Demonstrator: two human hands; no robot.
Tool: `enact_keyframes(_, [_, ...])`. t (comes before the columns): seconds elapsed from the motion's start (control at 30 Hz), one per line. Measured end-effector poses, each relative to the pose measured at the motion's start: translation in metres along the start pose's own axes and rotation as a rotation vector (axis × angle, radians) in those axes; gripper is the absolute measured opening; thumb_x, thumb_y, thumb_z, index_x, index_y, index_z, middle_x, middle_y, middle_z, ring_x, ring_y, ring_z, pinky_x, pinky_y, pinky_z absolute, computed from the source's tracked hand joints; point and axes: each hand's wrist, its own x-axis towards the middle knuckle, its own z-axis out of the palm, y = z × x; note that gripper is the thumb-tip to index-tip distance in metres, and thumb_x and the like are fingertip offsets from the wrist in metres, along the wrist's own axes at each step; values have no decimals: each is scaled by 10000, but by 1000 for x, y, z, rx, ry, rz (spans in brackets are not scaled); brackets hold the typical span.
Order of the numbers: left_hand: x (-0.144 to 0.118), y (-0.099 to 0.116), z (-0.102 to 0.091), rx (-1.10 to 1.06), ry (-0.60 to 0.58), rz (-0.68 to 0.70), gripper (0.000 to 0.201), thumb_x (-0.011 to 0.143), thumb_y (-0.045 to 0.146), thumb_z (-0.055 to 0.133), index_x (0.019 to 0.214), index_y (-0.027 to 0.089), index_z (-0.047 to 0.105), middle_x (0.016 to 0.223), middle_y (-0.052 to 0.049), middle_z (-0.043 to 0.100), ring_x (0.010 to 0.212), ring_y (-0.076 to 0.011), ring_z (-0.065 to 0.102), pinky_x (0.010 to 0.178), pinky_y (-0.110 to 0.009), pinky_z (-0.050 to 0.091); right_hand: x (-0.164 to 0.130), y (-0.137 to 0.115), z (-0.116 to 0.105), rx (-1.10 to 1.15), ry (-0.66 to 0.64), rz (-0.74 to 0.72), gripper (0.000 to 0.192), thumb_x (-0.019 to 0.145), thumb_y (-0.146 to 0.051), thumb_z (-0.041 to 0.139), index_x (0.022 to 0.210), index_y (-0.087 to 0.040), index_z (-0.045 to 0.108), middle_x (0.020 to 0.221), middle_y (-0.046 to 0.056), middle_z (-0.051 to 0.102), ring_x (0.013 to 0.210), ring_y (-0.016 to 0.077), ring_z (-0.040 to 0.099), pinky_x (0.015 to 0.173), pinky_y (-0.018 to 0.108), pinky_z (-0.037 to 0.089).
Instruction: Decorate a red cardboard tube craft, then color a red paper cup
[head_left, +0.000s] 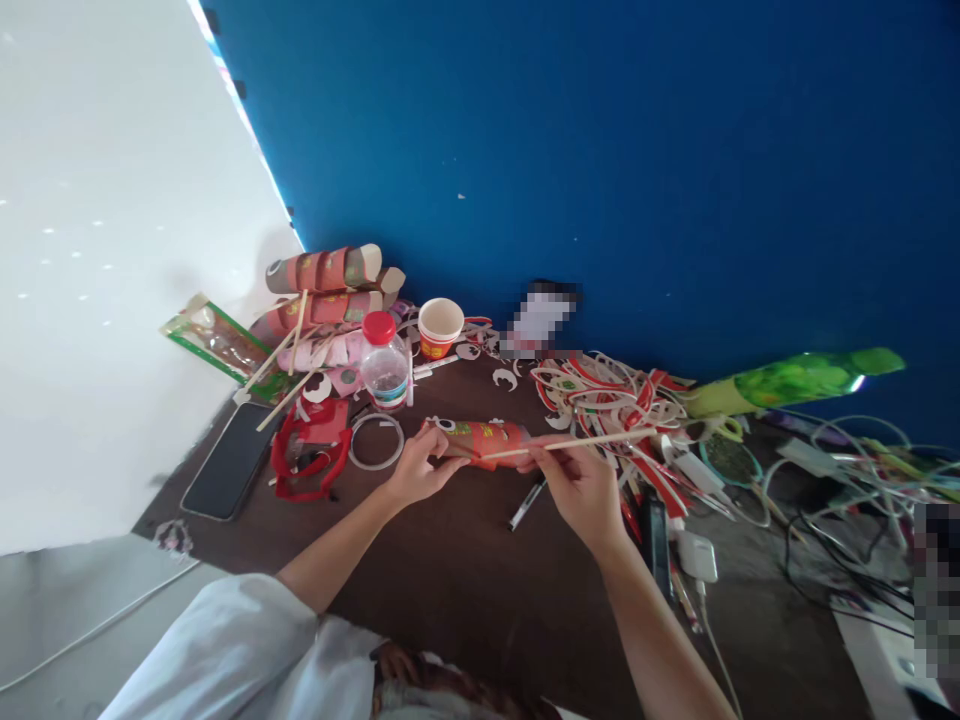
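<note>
Starting over at 9 o'clock on the dark worktop: a black phone lies flat near the edge, and just past it sits a tangle of red straps. Up at about 11 o'clock there's a stack of red paper tubes with a few sticks leaning across them, plus a clear water bottle with a red cap and a small paper cup right beside it. A clear tape ring lies flat in front of the bottle.

Dead center is the action. The left hand comes in from 7 o'clock with the forearm bare and a white sleeve pushed up, fingers curled and pinching the near end of a red paper tube with eyes, held just above the worktop. The right hand comes up from 5 o'clock, wrist bent inward, fingertips pressed together on a thin wooden stick that runs out toward 3 o'clock and meets the tube's other end. A pen lies under the hands.

Further toward 2 o'clock there's a heap of red and white paper strips, then a green bottle on its side, and a mess of white cables at 3 o'clock.
</note>
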Motion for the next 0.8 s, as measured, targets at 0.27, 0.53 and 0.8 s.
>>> enact_keyframes(0.27, [3, 0, -2, -45, -6, -114, 429, 753, 410, 678, 660, 220, 304, 610, 79, 354, 553, -92, 345, 567, -227, 333, 5, -2, -5, -4, 80, -47, 219, 898, -410, 562, 862, -213, 650, 748, 40, 718, 688, 190, 697, 659, 311, 566])
enact_keyframes(0.53, [7, 7, -8, -175, -38, -255, 378, 700, 319, 729, 715, 208, 368, 657, 75, 396, 581, -80, 364, 558, -195, 305, -8, 5, -15, -315, 64, -251, 114, 884, -265, 556, 835, -214, 646, 824, 56, 669, 787, 190, 639, 719, 306, 507])
enact_keyframes(0.8, [4, 17, 0, -452, 47, -440, 441, 648, 382, 789, 732, 209, 392, 599, 95, 382, 504, -59, 325, 487, -177, 246, -36, 26, 16, -178, 212, 259, 375, 823, -529, 594, 726, -170, 644, 497, -37, 471, 460, 108, 389, 461, 251, 335])
